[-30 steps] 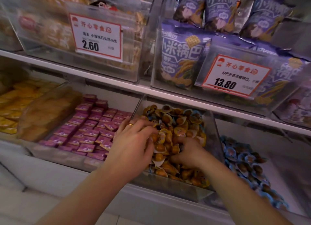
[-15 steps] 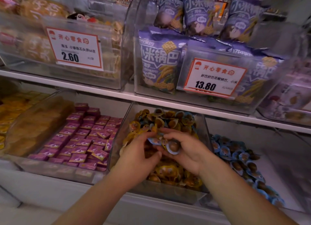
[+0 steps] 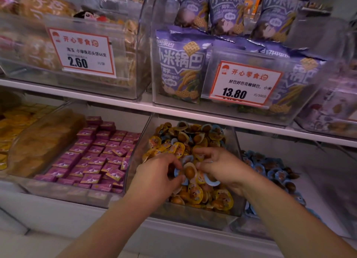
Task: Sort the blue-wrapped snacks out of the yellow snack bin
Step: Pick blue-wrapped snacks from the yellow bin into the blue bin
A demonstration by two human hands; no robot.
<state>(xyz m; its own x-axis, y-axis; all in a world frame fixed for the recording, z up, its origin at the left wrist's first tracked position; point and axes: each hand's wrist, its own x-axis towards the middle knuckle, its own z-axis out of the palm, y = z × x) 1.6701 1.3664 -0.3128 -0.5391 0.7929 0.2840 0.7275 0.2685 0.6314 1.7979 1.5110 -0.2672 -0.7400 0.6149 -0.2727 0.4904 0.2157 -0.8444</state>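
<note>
A clear bin [image 3: 234, 147] on the lower shelf holds yellow-wrapped snacks [image 3: 195, 195] with a few blue-wrapped ones mixed in at the back [image 3: 215, 129]. Both hands are over the pile's middle. My left hand [image 3: 157, 177] pinches blue-wrapped snacks [image 3: 188, 171] at its fingertips. My right hand [image 3: 222, 169] curls round more blue-wrapped snacks [image 3: 211, 182], whose edges stick out below the fingers. The two hands nearly touch over the held pieces.
Right of the yellow bin lies a bin of blue-wrapped snacks [image 3: 270, 169]. Left of it are purple packets [image 3: 96, 155] and orange snacks [image 3: 11, 126]. The upper shelf [image 3: 135, 103] carries clear bins with purple bags [image 3: 181, 64] and price tags [image 3: 244, 82].
Both hands dug into the pile a second ago, then lifted with blue-wrapped pieces. Now they hold them slightly lower, just above the pile. The camera has tilted up a little.
</note>
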